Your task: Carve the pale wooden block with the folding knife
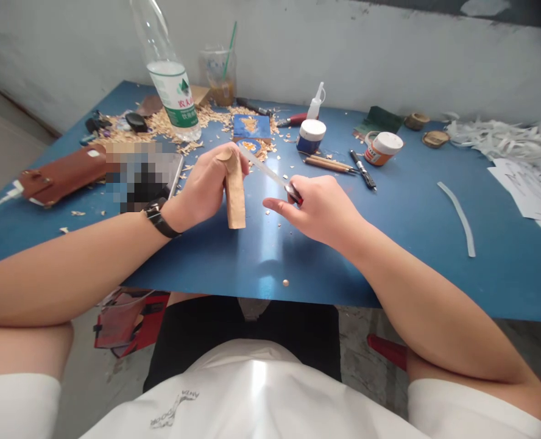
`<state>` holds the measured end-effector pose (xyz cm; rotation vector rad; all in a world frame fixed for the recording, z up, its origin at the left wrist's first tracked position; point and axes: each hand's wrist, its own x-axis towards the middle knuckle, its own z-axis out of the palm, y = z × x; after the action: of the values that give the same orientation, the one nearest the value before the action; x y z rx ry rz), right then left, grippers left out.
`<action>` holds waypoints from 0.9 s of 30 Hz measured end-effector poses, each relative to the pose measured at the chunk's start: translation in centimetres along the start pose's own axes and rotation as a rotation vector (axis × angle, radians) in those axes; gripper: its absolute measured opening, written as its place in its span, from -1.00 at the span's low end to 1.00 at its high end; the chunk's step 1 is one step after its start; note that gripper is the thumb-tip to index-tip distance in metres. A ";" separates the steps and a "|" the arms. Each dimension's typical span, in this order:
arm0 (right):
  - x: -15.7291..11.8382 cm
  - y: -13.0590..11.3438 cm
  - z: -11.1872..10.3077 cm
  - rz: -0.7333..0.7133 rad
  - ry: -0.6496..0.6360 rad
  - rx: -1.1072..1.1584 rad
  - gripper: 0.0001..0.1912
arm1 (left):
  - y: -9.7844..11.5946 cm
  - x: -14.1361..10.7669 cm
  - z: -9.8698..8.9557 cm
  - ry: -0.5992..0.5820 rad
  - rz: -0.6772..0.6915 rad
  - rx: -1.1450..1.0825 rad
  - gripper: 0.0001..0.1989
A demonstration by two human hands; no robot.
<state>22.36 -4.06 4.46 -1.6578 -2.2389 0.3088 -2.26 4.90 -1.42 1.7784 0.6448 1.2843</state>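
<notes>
My left hand (205, 186) is closed round a light wooden block (235, 198), which stands nearly upright above the blue table (311, 268). The block's top looks rounded and its lower end is square. To the right, my right hand (323, 204) grips a tool with a dark and red handle (294, 194); its thumb sticks out to the left. A pale, translucent strip (265, 169) runs from this handle up to the fingers of my left hand. Whether the strip touches the block is hidden.
Wood shavings (161, 122) surround a water bottle (174, 97) at the back left. A brown leather case (67, 174) lies left. Jars (311, 135), carving tools (329, 163) and a marker (362, 169) lie behind my right hand. White strips (503, 143) are heaped at right.
</notes>
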 end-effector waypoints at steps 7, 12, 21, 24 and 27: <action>-0.3 0.2 0.3 -0.037 0.002 0.068 -0.35 | 2.7 -0.7 -0.5 -0.183 0.091 0.102 -0.41; -0.5 0.3 0.5 -0.059 0.035 0.085 -0.38 | 4.1 -0.5 -0.8 -0.290 0.169 0.136 -0.33; -0.7 0.3 0.6 -0.072 0.002 0.084 -0.44 | 4.7 0.2 -1.2 -0.375 0.182 0.225 -0.38; -0.7 0.3 0.6 -0.072 -0.029 0.063 -0.45 | 4.6 0.4 -1.5 -0.329 0.179 0.308 -0.35; -0.6 0.3 0.6 -0.065 -0.045 0.053 -0.47 | 4.3 0.4 -1.6 -0.305 0.177 0.350 -0.31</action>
<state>22.54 -4.58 3.73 -1.5625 -2.2913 0.3892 -3.88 3.49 2.70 2.3070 0.5726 1.0236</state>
